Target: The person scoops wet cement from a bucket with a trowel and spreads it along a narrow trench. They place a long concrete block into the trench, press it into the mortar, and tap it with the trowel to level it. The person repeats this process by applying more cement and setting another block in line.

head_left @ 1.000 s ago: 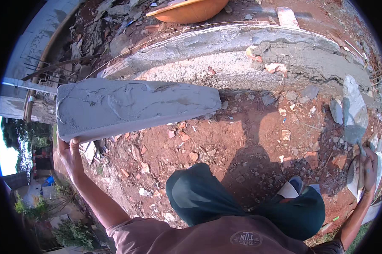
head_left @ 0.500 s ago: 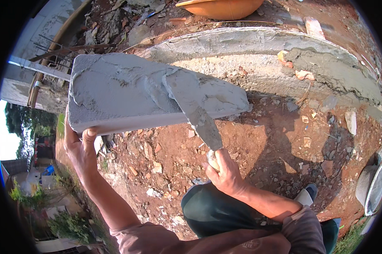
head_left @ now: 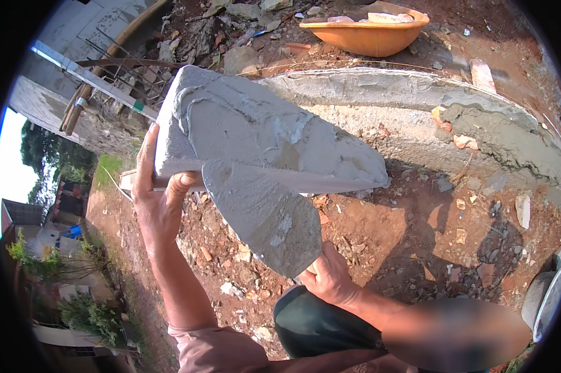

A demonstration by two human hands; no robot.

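A long pale grey masonry block (head_left: 255,118) is held up at a tilt, its upper face coated with wet mortar. At its left end, my left hand (head_left: 159,214) grips it, fingers along the end face and thumb at the lower edge. My right hand (head_left: 333,276) is closed around the handle of a trowel (head_left: 268,217), and the handle itself is mostly hidden by the fingers. The trowel's broad blade is smeared with mortar, its tip by the block's near edge close to my left thumb. A blurred patch covers part of my right forearm.
Beyond the block runs a low wall (head_left: 361,84), with a bed of wet mortar (head_left: 510,140) on its right part. An orange basin (head_left: 367,38) holding pale chunks stands behind it. Rubble litters the reddish soil. A pale round container (head_left: 544,301) is at the right edge.
The trowel has come off the block's upper face to its near edge, its blade now turned broadside. The block is tilted more, and its left end face shows. My view has shifted.
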